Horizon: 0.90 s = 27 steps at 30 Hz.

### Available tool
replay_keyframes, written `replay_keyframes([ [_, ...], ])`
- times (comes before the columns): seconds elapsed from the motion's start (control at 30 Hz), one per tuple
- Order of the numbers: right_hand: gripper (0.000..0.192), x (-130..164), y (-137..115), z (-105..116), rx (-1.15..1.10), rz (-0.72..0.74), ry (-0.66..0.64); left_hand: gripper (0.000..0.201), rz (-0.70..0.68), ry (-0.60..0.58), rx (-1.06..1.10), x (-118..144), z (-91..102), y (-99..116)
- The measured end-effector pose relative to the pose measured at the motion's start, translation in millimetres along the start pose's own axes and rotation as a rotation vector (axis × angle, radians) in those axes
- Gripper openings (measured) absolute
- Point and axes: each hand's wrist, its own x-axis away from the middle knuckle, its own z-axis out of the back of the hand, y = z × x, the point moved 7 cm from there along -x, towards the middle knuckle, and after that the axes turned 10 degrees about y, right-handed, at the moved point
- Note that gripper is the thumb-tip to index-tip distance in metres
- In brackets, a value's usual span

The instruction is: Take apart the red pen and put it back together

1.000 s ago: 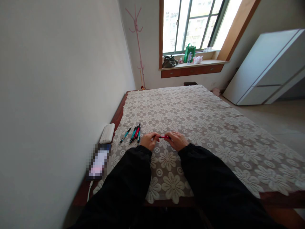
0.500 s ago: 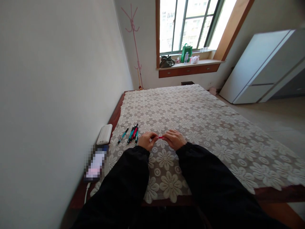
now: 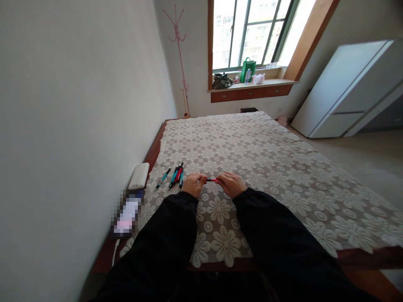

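Note:
A red pen with a black section (image 3: 213, 180) lies level between my two hands, over the lace tablecloth. My left hand (image 3: 194, 184) pinches its black end, with the fingers closed. Around the red end, the fingers of my right hand (image 3: 231, 183) are closed too. The parts of the pen inside both hands are hidden. Just left of my left hand is a small bunch of pens (image 3: 176, 176), teal and red with black ends. One teal and black pen (image 3: 163, 178) lies apart, further left.
The flower-patterned tablecloth (image 3: 226, 147) covers a dark red wooden table against the left wall. A white power bank (image 3: 139, 176) and a blurred phone (image 3: 127, 214) with a white cable (image 3: 115, 251) lie along the left edge. A pink coat rack (image 3: 181, 58) stands beyond.
More of the pen shows between my hands, including its black section beside the left fingers. My left fingers have shifted slightly along it. The view has moved a little.

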Motion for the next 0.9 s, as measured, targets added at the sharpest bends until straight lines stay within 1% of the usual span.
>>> replay_keyframes([
  [0.07,0.034,0.0,0.1,0.1,0.012,0.003,0.0,0.011,-0.018,0.036,0.065,0.9,1.4,3.4],
  [0.1,0.035,-0.1,0.1,0.2,0.018,0.003,0.003,0.011,-0.022,0.068,0.1,1.4,3.3,5.1],
  [0.17,0.035,-0.6,-0.3,0.6,0.025,0.002,0.008,0.029,-0.016,0.119,0.133,2.1,6.9,6.9],
  [0.2,0.035,-1.0,-0.6,1.2,0.026,0.0,0.013,0.031,-0.005,0.126,0.128,2.1,7.9,6.8],
  [0.27,0.034,-2.0,-1.5,3.1,0.03,-0.005,0.025,0.022,0.041,0.077,0.089,1.6,6.1,4.0],
  [0.33,0.034,-2.6,-2.9,4.7,0.035,0.0,0.031,0.037,0.079,-0.003,0.04,1.4,2.1,0.3],
  [0.37,0.034,-2.7,-3.2,5.2,0.038,0.002,0.032,0.04,0.073,-0.025,0.029,1.3,1.1,0.2],
  [0.4,0.035,-2.5,-3.2,5.2,0.041,0.002,0.029,0.036,0.051,-0.023,0.03,1.1,1.5,1.4],
  [0.43,0.036,-2.1,-2.6,4.9,0.045,-0.003,0.026,0.028,0.019,0.003,0.041,0.8,3.3,3.7],
  [0.47,0.037,-1.7,-1.5,4.5,0.05,-0.012,0.023,0.018,-0.015,0.043,0.057,0.8,6.0,6.4],
  [0.5,0.038,-1.2,0.0,4.4,0.056,-0.026,0.025,0.012,-0.041,0.084,0.077,1.0,8.8,8.8],
  [0.57,0.039,-0.7,2.3,4.9,0.06,-0.048,0.039,0.021,-0.044,0.141,0.101,1.6,12.7,10.7],
  [0.63,0.036,-0.8,2.1,6.0,0.048,-0.048,0.052,0.024,-0.001,0.147,0.082,1.6,13.3,8.6],
  [0.67,0.034,-1.1,1.3,6.6,0.041,-0.04,0.056,0.025,0.027,0.128,0.057,1.5,12.1,6.6],
  [0.73,0.032,-1.6,-0.5,8.1,0.035,-0.026,0.061,0.042,0.067,0.068,-0.008,1.5,8.0,2.1],
  [0.77,0.031,-1.8,-0.9,9.0,0.038,-0.024,0.065,0.048,0.069,0.044,-0.031,1.5,6.2,0.7],
  [0.8,0.031,-1.7,-0.6,9.8,0.042,-0.026,0.069,0.049,0.059,0.032,-0.04,1.5,5.2,0.1],
  [0.83,0.031,-1.6,-0.1,10.0,0.045,-0.028,0.069,0.045,0.044,0.036,-0.039,1.5,5.1,0.1],
  [0.9,0.033,-0.9,1.4,9.1,0.04,-0.029,0.058,0.03,0.002,0.067,-0.015,1.6,6.8,2.2],
])
